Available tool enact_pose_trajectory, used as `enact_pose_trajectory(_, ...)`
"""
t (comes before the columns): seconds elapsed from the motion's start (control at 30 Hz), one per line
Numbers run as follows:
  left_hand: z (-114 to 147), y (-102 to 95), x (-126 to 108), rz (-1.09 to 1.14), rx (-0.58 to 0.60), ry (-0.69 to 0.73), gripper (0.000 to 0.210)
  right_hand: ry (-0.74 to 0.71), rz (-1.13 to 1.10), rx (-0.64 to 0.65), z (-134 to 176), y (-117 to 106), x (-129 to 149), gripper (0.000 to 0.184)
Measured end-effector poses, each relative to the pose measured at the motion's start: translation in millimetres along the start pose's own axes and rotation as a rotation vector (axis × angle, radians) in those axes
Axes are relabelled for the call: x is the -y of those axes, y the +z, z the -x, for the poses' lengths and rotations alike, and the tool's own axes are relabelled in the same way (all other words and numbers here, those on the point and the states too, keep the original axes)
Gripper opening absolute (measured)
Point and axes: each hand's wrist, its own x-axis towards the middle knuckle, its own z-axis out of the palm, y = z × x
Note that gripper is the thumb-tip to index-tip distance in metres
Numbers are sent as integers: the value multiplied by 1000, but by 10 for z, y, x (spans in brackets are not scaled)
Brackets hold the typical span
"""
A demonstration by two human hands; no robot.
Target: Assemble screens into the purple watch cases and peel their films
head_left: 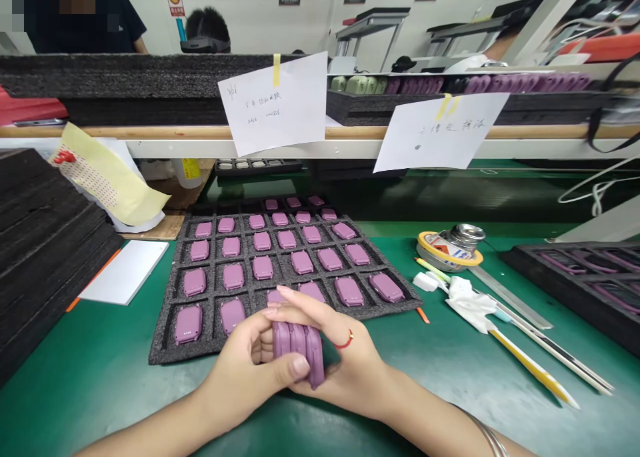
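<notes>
Close to me, a short stack of purple watch cases (300, 347) stands on edge between my two hands. My left hand (243, 363) is closed round its left side, with the thumb across the front. From the right, my right hand (350, 357) wraps the same stack, its fingers over the top and its palm against the right side. Just beyond lies a black foam tray (163, 330) divided into square pockets, most holding one purple case face up. My hands hide part of the tray's front row.
On the right lie a tape roll (425, 257) with a metal-topped container, a white cloth (470, 303), a yellow-white brush-like tool (535, 367) and a steel ruler (510, 297). Stacked foam trays (50, 243) flank the left. A shelf (200, 148) with hanging paper notes crosses behind; people are beyond.
</notes>
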Motion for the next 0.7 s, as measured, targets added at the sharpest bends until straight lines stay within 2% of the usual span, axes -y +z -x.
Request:
enact_pose_trajectory(0.1, -2, 0, -8, -61, -44, -56, 61, -29, 41, 49, 4, 6, -13, 83)
enact_pose_trajectory(0.27, -6, 19, -39, -150, -49, -25, 43, -94, 135, 80, 12, 13, -36, 76)
enact_pose_trajectory(0.37, 1, 21, -67, -244, -73, 43, 37, -139, 151, 79, 12, -16, -1, 86)
enact_pose_trajectory(0.43, 16, 14, -86, -347, -92, 124, 38, -118, 99, 42, 13, -49, 29, 97)
enact_pose_trajectory(0.5, 36, 6, -97, -452, -100, 212, 44, -21, -11, -27, 14, -78, 43, 85)
enact_pose_trajectory(0.6, 57, 0, -97, -573, -91, 318, 46, 247, -287, -95, 6, -94, 17, 60)
enact_pose_trajectory(0.7, 47, 2, -83, -624, -81, 463, 47, 505, -558, -65, -18, -88, -27, 67)
